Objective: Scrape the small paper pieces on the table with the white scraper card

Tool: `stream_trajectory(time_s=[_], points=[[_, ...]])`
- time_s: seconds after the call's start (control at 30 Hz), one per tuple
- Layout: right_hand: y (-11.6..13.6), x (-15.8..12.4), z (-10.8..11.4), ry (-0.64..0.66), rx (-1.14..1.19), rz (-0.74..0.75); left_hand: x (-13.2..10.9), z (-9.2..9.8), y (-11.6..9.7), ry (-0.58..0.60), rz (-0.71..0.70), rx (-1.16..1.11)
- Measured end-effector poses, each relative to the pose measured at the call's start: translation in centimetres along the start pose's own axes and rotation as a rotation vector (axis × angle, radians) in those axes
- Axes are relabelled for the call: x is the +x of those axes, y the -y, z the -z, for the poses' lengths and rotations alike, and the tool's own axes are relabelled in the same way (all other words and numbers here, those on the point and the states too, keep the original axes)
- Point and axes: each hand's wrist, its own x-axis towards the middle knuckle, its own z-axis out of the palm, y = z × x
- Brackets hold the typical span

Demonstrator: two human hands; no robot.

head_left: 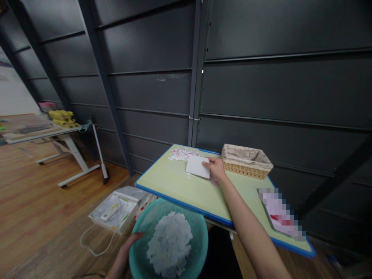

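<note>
My right hand [216, 167] reaches across the green table [180, 186] and pinches the edge of a white card [197, 166] that rests on the tabletop. Just beyond the card lies a small heap of pink and white paper scraps [181, 154]. My left hand [128, 252] grips the rim of a teal mesh basket [200, 244], held below the table's near edge. The basket is full of white paper scraps [170, 244].
A wicker basket [247, 161] with a cloth lining stands on the table's far right. A blurred paper [280, 213] lies near the right edge. On the wooden floor sits a white box with a cord [116, 209]. Another table [43, 131] stands far left.
</note>
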Motion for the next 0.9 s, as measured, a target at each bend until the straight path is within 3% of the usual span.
stream_trajectory(time_s=[0.17,0.37,0.57,0.7,0.9], points=[[-0.1,0.1,0.1,-0.038,0.033,-0.010,-0.1,-0.2,0.0,0.003,0.001,-0.012],[-0.1,0.2,0.5,0.004,-0.035,0.024,-0.4,-0.7,-0.2,-0.031,0.028,-0.011],[0.4,-0.1,1.0,0.046,0.036,-0.014,0.1,-0.1,0.0,0.043,0.035,-0.037],[0.5,-0.1,1.1,0.070,0.035,-0.036,0.4,0.0,0.2,0.023,0.021,-0.037],[0.4,0.1,1.3,0.012,0.012,0.028,0.5,0.1,0.2,0.023,0.027,-0.009]])
